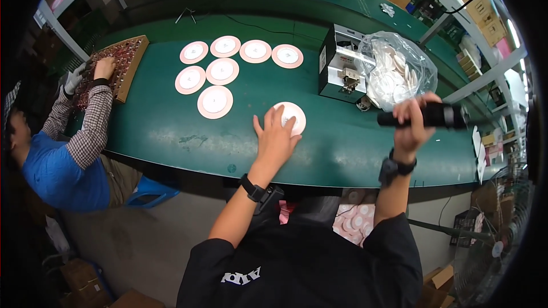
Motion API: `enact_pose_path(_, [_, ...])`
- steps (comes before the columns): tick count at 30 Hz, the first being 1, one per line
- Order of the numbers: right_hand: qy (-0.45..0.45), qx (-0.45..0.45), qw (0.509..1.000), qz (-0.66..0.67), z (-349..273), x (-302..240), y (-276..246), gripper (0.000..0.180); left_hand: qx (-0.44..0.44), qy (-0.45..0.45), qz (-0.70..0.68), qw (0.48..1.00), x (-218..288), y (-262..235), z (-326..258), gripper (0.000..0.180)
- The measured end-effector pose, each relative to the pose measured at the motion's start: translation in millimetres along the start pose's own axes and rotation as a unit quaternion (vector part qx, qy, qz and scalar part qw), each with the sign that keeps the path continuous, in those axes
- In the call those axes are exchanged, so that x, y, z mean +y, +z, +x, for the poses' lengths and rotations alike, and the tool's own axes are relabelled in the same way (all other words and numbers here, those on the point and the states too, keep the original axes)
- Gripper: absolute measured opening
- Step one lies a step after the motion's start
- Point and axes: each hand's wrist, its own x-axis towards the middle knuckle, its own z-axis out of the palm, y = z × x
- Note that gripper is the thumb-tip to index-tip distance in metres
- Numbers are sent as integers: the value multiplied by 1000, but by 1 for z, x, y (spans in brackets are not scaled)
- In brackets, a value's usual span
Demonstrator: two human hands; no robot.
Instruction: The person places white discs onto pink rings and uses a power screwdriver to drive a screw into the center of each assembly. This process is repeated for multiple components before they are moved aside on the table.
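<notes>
One pink-rimmed white disc lies beneath the spread left hand, right hand gripping a black tool.

Seven discs are lying on table left of machine, bag is sitting right, eighth disc is lying under left hand.

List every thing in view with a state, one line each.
Left hand: open, fingers spread over the near disc
Right hand: closed around the dark handheld tool
Dark handheld tool: held, on or off unclear
Near disc: flat, partly covered
Seven other discs: flat, uncovered
Clear bag: filled with pale discs
Box-shaped machine: upright, on or off unclear
Carton tray: open, filled with small parts
Fan: on or off unclear
</notes>
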Motion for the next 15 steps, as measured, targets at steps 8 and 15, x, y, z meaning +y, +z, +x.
enact_pose_path(8, [20,-5,998,-61,63,84,39,23,20,62,-32,997,11,20,-18,34])
enact_pose_path(15, [140,-23,989,-34,75,87,34,20,-5,51,-88,995,11,13,-19,32])
